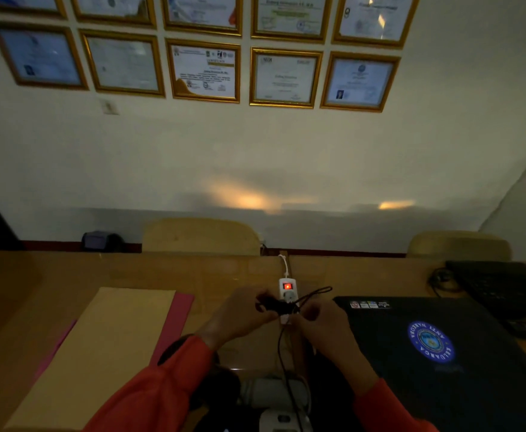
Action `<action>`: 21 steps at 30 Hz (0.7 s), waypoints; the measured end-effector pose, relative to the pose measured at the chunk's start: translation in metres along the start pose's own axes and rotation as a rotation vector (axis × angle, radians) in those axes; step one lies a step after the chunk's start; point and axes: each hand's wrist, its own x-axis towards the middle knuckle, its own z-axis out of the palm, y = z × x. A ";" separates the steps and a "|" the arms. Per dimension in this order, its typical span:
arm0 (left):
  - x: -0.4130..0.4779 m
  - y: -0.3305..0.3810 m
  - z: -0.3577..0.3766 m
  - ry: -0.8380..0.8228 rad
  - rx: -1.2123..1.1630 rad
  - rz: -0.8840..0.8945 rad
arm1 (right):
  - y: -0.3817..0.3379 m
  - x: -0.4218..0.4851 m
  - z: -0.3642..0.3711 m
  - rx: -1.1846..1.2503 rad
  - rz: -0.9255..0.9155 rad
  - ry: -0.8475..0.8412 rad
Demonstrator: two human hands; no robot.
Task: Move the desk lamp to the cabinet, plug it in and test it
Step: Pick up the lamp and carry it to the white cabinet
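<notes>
A white power strip (pixel 287 289) with a glowing red switch lies on the wooden desk (pixel 224 272). A black plug (pixel 272 305) sits at the strip, and my left hand (pixel 243 313) grips it. My right hand (pixel 314 319) pinches the black cord (pixel 314 293) just right of the strip; the cord loops out and runs down toward me between my arms. At the bottom centre a pale rounded object (pixel 274 394), possibly the lamp, is partly hidden in the dim light. Both sleeves are orange.
A tan envelope (pixel 105 347) on a pink folder (pixel 177 319) lies at the left. A closed black laptop (pixel 442 353) with a round blue sticker and a black keyboard (pixel 501 285) are at the right. Two chair backs and framed certificates on the wall stand behind the desk.
</notes>
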 end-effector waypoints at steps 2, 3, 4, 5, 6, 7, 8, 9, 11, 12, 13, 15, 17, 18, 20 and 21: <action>-0.008 0.002 0.003 0.028 0.006 0.013 | -0.001 -0.006 -0.003 -0.180 -0.192 0.134; -0.012 0.003 0.005 0.037 0.011 0.031 | -0.001 -0.007 -0.002 -0.236 -0.282 0.117; -0.016 0.004 0.007 0.043 0.011 0.044 | -0.002 -0.008 -0.001 -0.269 -0.336 0.053; -0.019 0.005 0.009 0.050 0.009 0.045 | -0.004 -0.009 0.001 -0.266 -0.357 -0.027; -0.023 0.007 0.011 0.063 0.010 0.036 | -0.006 -0.010 0.003 -0.232 -0.354 -0.097; -0.027 0.008 0.011 0.080 0.012 0.024 | -0.007 -0.011 0.005 -0.172 -0.358 -0.136; -0.030 0.009 0.012 0.098 0.016 0.013 | -0.007 -0.012 0.007 -0.103 -0.368 -0.148; -0.034 0.009 0.012 0.114 0.017 0.004 | -0.008 -0.013 0.009 -0.049 -0.376 -0.152; -0.044 0.011 0.011 0.134 0.023 -0.010 | -0.009 -0.014 0.013 0.007 -0.373 -0.169; -0.049 0.012 0.010 0.150 0.049 -0.006 | -0.009 -0.014 0.016 0.025 -0.364 -0.178; -0.054 0.012 0.009 0.172 0.084 -0.002 | -0.009 -0.015 0.018 0.044 -0.353 -0.180; -0.065 0.014 0.004 0.226 0.112 -0.006 | -0.009 -0.016 0.022 0.100 -0.323 -0.171; -0.082 0.016 -0.002 0.257 0.120 -0.033 | -0.006 -0.019 0.027 0.166 -0.315 -0.162; -0.094 0.016 -0.005 0.283 0.115 -0.051 | -0.004 -0.021 0.029 0.200 -0.311 -0.163; -0.120 0.013 -0.008 0.379 0.084 -0.060 | 0.001 -0.024 0.035 0.267 -0.271 -0.176; -0.134 0.010 -0.006 0.425 0.051 -0.068 | 0.005 -0.027 0.038 0.301 -0.240 -0.182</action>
